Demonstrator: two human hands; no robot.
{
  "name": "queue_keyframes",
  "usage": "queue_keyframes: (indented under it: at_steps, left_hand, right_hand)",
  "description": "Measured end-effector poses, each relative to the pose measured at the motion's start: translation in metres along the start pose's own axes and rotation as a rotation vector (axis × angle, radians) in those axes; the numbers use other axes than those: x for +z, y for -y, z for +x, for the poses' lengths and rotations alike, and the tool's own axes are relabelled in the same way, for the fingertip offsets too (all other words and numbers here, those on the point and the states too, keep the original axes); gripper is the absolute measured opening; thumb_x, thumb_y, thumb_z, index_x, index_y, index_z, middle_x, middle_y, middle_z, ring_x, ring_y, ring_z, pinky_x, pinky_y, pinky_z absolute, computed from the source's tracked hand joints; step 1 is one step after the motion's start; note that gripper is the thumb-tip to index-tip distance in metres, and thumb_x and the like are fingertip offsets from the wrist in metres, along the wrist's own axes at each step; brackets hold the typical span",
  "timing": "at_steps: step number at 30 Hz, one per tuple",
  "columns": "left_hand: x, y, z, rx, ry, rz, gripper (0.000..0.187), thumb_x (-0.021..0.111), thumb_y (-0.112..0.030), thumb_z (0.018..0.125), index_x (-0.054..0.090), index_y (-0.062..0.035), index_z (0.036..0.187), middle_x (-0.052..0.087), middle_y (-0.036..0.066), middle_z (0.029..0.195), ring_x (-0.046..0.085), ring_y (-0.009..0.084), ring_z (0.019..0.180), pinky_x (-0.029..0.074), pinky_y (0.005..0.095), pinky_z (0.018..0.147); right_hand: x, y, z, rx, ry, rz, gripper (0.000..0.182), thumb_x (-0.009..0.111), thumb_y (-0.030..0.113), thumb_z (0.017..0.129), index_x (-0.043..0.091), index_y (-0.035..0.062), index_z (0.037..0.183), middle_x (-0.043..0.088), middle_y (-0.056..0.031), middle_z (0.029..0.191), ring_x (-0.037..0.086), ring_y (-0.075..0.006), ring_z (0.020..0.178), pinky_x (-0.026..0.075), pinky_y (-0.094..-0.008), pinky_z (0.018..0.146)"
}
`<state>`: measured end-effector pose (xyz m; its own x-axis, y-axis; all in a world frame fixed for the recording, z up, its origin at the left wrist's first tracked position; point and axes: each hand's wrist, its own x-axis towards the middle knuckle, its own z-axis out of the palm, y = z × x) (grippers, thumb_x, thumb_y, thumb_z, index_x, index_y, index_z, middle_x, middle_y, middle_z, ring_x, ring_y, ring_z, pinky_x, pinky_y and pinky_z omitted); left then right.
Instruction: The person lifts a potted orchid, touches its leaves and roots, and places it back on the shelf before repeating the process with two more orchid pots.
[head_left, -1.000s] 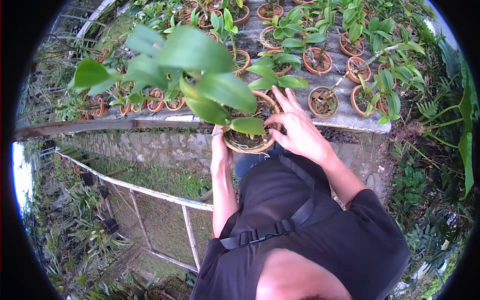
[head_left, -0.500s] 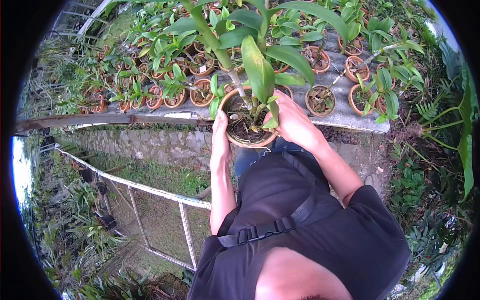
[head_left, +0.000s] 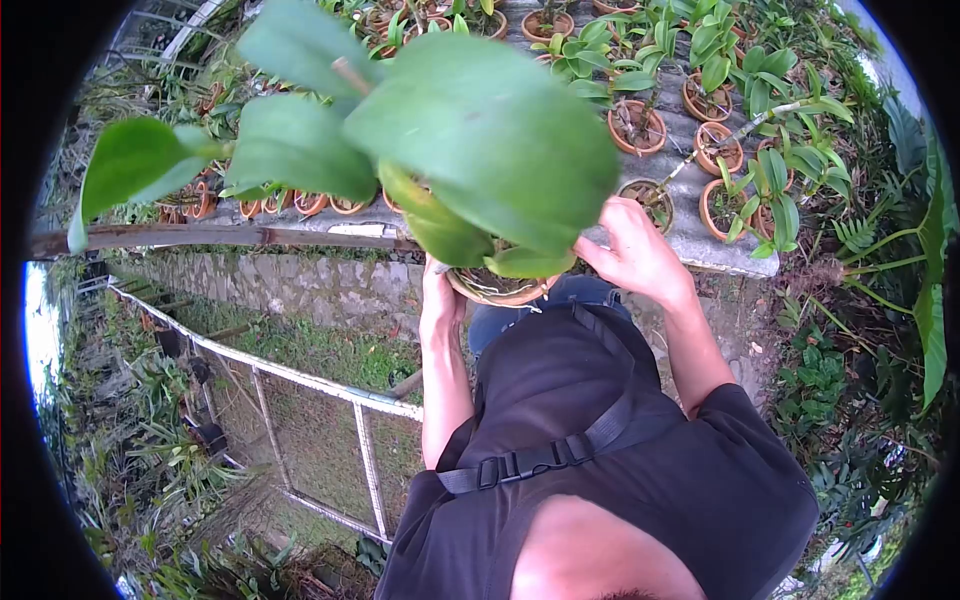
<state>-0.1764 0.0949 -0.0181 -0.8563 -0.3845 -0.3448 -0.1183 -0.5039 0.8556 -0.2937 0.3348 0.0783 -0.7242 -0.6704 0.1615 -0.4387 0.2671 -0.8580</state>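
Note:
A clay pot (head_left: 505, 295) is held in front of my waist, its lower rim and some pale roots showing. On the pot's left side, my left hand (head_left: 440, 293) is closed, its fingers partly hidden behind the pot. My right hand (head_left: 642, 255) is off the pot's right side, thumb and fingers apart, beside the edge of a large leaf. The potted plant's broad green leaves (head_left: 490, 130) spread toward the camera, blurred, and cover most of the pot and its stems.
Many potted plants (head_left: 637, 127) stand on a grey corrugated surface (head_left: 715, 250) ahead. A rusty rail (head_left: 230, 237) runs along the left front. A white metal frame (head_left: 310, 381) lies lower left, over grass. Dense foliage grows at the right.
The plant has turned and tipped, so its leaves now swing left and toward the camera, covering the pot. My right hand has come off the pot's rim and moved right.

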Motion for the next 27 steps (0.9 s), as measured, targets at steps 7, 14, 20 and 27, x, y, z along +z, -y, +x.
queue_keyframes:
  at_steps: [7,14,20,27]
  left_hand:
    - [0.002,-0.006,-0.002,-0.105,-0.054,-0.093,0.059,0.052,-0.05,0.097,0.047,-0.0062,0.136,0.062,0.018,0.119,0.065,0.0307,0.101,0.055,0.0456,0.086]
    - [0.009,-0.011,-0.007,-0.123,0.008,-0.213,0.058,0.053,-0.044,0.099,0.042,-0.0064,0.141,0.057,0.017,0.128,0.063,0.0295,0.107,0.055,0.0454,0.089]
    - [0.003,-0.007,-0.008,-0.117,0.009,-0.182,0.06,0.053,-0.044,0.098,0.037,-0.0091,0.145,0.053,0.015,0.132,0.061,0.0299,0.111,0.055,0.0451,0.09]
    - [0.009,-0.011,-0.012,-0.114,0.048,-0.208,0.062,0.052,-0.045,0.099,0.033,-0.0136,0.149,0.05,0.012,0.136,0.058,0.0281,0.115,0.053,0.0444,0.093]
  right_hand:
    - [-0.006,-0.004,-0.002,-0.031,-0.032,0.074,0.017,0.07,0.015,0.084,0.065,0.0,0.09,0.062,-0.0201,0.125,0.063,-0.0366,0.109,0.05,-0.0416,0.091]
    - [0.011,-0.003,0.0,-0.009,-0.064,0.09,0.015,0.069,0.014,0.084,0.068,0.001,0.092,0.062,-0.0165,0.125,0.064,-0.0349,0.108,0.05,-0.0412,0.091]
    - [0.013,-0.001,0.001,-0.057,-0.108,0.095,0.013,0.069,0.012,0.083,0.069,0.002,0.091,0.063,-0.0142,0.124,0.064,-0.0334,0.107,0.05,-0.0411,0.092]
    - [0.017,0.014,0.013,-0.296,-0.093,-0.374,0.011,0.073,0.009,0.077,0.071,0.0049,0.087,0.06,-0.012,0.129,0.051,-0.0324,0.124,0.044,-0.0454,0.099]
